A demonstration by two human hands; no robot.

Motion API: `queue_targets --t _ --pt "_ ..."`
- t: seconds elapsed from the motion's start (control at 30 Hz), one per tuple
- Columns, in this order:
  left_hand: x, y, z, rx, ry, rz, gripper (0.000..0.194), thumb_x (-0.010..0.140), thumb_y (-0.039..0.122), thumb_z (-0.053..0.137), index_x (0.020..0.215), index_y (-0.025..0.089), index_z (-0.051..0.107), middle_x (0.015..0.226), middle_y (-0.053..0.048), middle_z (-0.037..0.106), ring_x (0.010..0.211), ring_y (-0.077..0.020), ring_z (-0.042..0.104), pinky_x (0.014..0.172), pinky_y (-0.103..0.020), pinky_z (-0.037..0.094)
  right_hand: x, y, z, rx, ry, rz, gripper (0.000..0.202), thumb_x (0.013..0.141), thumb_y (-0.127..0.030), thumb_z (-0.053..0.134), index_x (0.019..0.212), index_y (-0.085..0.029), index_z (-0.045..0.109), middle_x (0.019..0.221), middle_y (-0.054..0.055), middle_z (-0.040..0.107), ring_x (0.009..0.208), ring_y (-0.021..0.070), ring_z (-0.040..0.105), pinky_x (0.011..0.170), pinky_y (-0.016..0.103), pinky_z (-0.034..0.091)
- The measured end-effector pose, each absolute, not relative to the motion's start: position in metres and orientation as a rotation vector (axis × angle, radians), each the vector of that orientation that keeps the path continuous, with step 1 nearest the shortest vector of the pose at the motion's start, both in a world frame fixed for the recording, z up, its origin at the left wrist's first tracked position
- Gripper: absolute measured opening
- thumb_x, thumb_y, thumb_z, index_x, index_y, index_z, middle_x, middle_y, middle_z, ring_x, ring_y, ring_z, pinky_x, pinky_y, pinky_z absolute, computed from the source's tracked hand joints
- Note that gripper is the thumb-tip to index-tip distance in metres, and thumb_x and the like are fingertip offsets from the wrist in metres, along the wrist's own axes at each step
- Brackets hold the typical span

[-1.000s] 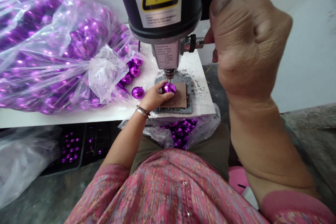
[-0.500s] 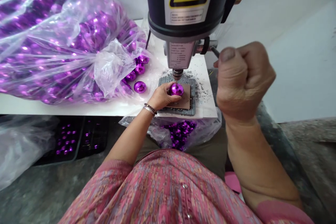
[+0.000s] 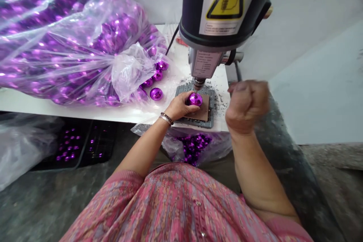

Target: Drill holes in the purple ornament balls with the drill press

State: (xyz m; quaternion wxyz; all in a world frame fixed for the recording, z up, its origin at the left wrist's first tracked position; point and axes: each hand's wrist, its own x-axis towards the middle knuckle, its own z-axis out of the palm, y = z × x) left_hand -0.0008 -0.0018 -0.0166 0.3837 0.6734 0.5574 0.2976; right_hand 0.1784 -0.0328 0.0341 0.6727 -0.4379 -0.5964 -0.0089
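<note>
My left hand [image 3: 182, 106] grips a shiny purple mirrored ball [image 3: 195, 99] between thumb and fingers. The ball sits on a brown board [image 3: 202, 112] over the grey base plate [image 3: 208, 123] of a drill press [image 3: 207, 60]. Straight above it is the drill chuck [image 3: 199, 83], its thin bit meeting the top of the ball; how deep it reaches I cannot tell. My right hand [image 3: 247, 106], slightly blurred, is closed around the end of the press's feed lever [image 3: 238, 71], whose tip the fingers hide.
A big clear plastic bag [image 3: 70, 49] of purple balls fills the left of the white table [image 3: 113, 115]. One loose ball [image 3: 156, 93] lies near its mouth. An open bag of purple balls [image 3: 195, 145] hangs at my lap. Black crates [image 3: 81, 147] stand below left. Dark shavings surround the plate.
My right hand has pulled the lever downward and moved away from my face. The left hand still holds the ball under the bit. The whole view has shifted and tilted a little.
</note>
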Motion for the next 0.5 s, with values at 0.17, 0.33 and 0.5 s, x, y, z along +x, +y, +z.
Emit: queue_targets --t 0.17,0.33,0.5 --pt "-0.002 -0.002 -0.022 1.717 1.381 0.779 0.057 0.069 0.028 0.085 0.123 0.018 0.071 0.115 -0.005 0.075 0.108 -0.0244 0.067 0.1 -0.035 0.051 0.173 -0.029 0.015 -0.94 -1.299 0.003 0.032 0.096 -0.046 0.046 0.079 -0.021 0.056 0.069 -0.001 0.059 0.064 0.0091 0.057 0.064 0.027 0.046" --pt "0.002 -0.005 -0.022 1.672 1.435 0.764 0.064 0.066 0.025 0.087 0.127 0.019 0.068 0.116 -0.004 0.075 0.107 -0.0245 0.067 0.1 -0.035 0.051 0.171 -0.032 0.08 -0.984 -1.266 0.069 0.048 0.094 -0.049 0.049 0.06 -0.015 0.048 0.056 -0.001 0.047 0.054 0.0044 0.042 0.055 0.023 0.032" --pt "0.001 -0.02 -0.015 1.716 1.437 0.82 0.055 0.07 0.024 0.084 0.122 0.02 0.068 0.11 -0.003 0.074 0.104 -0.0235 0.068 0.098 -0.035 0.052 0.179 -0.013 0.145 -1.048 -1.264 0.361 0.038 0.088 -0.031 0.056 0.055 -0.015 0.052 0.048 -0.002 0.046 0.049 0.0046 0.043 0.054 0.024 0.031"
